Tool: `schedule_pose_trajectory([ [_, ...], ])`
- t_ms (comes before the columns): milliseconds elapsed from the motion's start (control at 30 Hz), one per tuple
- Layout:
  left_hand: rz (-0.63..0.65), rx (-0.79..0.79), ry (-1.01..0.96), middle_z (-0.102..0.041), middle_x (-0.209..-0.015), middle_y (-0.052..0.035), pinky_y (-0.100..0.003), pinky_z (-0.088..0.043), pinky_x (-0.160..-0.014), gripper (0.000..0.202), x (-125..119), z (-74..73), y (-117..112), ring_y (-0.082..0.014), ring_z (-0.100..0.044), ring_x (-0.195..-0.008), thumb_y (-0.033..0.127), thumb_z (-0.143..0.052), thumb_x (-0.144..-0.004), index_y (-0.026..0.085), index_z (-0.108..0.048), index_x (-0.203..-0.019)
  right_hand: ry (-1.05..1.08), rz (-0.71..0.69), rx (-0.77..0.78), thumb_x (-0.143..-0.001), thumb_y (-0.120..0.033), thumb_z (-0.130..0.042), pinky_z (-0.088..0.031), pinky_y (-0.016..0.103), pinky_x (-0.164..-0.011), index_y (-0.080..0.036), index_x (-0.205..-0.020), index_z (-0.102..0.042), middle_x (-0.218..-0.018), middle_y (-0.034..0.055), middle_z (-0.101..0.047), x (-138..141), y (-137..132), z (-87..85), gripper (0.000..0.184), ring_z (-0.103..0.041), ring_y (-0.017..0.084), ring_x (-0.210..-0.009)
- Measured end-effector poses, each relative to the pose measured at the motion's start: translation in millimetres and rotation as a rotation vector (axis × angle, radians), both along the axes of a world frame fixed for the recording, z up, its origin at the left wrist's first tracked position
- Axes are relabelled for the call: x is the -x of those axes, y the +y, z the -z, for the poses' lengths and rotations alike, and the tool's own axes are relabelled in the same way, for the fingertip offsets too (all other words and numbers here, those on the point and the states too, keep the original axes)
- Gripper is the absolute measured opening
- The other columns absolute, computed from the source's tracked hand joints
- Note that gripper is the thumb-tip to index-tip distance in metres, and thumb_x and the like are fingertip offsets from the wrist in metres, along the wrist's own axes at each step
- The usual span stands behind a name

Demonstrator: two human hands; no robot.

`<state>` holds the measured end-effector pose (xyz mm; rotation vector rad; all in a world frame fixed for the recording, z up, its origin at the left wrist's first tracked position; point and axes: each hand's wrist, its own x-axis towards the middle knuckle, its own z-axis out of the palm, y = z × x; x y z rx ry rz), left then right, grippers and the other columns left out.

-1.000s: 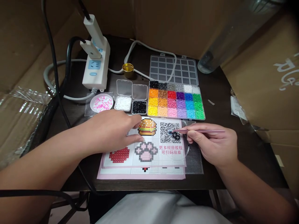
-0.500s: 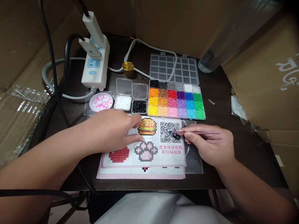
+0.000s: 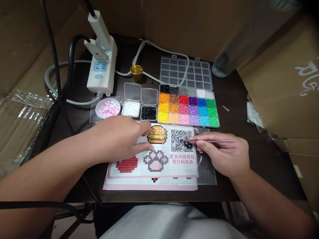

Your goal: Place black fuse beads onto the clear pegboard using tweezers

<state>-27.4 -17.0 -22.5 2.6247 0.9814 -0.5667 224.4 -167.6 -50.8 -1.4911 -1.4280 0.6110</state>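
Note:
My right hand is closed around pink tweezers. Their tips are low over the clear pegboard, by a small cluster of black beads; a bluish spot shows at the tips, too small to make out. Under the board's left part lies a printed pattern sheet with a hamburger, a pink paw and a QR code. My left hand lies on the sheet's left side, thumb and forefinger apart beside the hamburger, its other fingers hidden. Nothing shows in its grasp.
Behind the sheet stand a sorted bead box, small boxes of white beads and black beads, and a dish of pink and white beads. Further back are a golden cup and a power strip with cables. Cardboard walls surround the table.
Almost nothing differs. Both hands and the tweezers keep their places; the view has shifted very slightly.

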Motion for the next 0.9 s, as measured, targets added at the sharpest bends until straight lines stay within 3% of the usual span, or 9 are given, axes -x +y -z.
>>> schedule_pose_trajectory([
  [533, 0.026, -0.013, 0.011, -0.067, -0.069, -0.0083, -0.037, -0.028, -0.056, 0.048, 1.2, 1.6, 0.7, -0.0271, -0.058, -0.062, 0.068, -0.053, -0.087, 0.028, -0.069, -0.108, 0.039, -0.028, 0.004, -0.089, -0.007, -0.077, -0.071, 0.027, -0.071, -0.032, -0.091, -0.089, -0.087, -0.0018, -0.087, -0.7, 0.9, 1.6, 0.028, -0.084, 0.019, -0.075],
  [733, 0.042, -0.021, 0.018, -0.066, -0.068, -0.0079, -0.037, -0.028, -0.055, 0.048, 1.8, 0.8, 0.7, -0.0270, -0.058, -0.062, 0.068, -0.051, -0.088, 0.028, -0.068, -0.108, 0.043, -0.027, 0.004, -0.088, -0.006, -0.077, -0.070, 0.023, -0.070, -0.031, -0.090, -0.090, -0.086, -0.0018, -0.087, -0.3, 1.2, 1.0, 0.028, -0.084, 0.017, -0.074],
  [900, 0.054, -0.030, 0.020, -0.067, -0.068, -0.0076, -0.037, -0.028, -0.054, 0.048, 1.3, 1.5, 0.2, -0.0266, -0.058, -0.061, 0.068, -0.051, -0.088, 0.028, -0.068, -0.108, 0.091, 0.015, 0.016, -0.090, -0.008, -0.079, -0.064, 0.019, -0.057, -0.032, -0.092, -0.090, -0.085, -0.0022, -0.087, -2.8, -2.1, 2.4, 0.026, -0.077, 0.011, -0.060],
])
